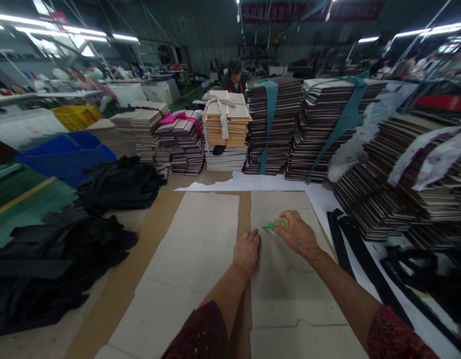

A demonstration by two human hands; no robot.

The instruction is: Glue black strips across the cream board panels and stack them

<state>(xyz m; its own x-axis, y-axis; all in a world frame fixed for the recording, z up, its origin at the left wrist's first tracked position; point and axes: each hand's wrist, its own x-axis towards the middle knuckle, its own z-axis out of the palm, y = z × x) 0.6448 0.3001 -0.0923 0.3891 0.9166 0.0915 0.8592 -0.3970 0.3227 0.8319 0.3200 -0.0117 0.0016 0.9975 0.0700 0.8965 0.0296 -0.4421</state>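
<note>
In the workshop far behind the right board column point(282, 294), we see a red banner point(312, 11), lettering unreadable. Brown sheeting point(157, 222) underlies the column. Our right hand point(300, 235) grips a green-tipped tool point(281, 224) over the column; our left point(247, 252), fingers bent, rests at its left edge; we cannot tell whether it pinches.
</note>
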